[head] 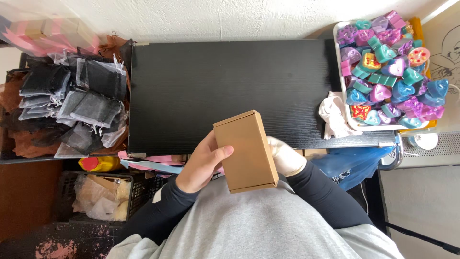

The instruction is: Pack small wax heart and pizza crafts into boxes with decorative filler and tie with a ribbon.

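Between both hands, the closed brown cardboard box (246, 151) was clasped, left hand (201, 163) bare with thumb on top, gloved right hand (286, 157) behind; beyond the grip, tray (357, 125) soaps (388, 67) remained unpacked.

Bright, even daylight, sharp focus, soft shadows; faint sheen on the black tabletop (230, 81); edges slightly bowed

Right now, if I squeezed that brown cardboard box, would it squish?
Probably a little. The brown cardboard box looks like thin folded card, so its flat sides may dent under a hard squeeze. It seems light: the left hand and the right hand hold it up by its sides alone. Its matte surface likely isn't slippery.
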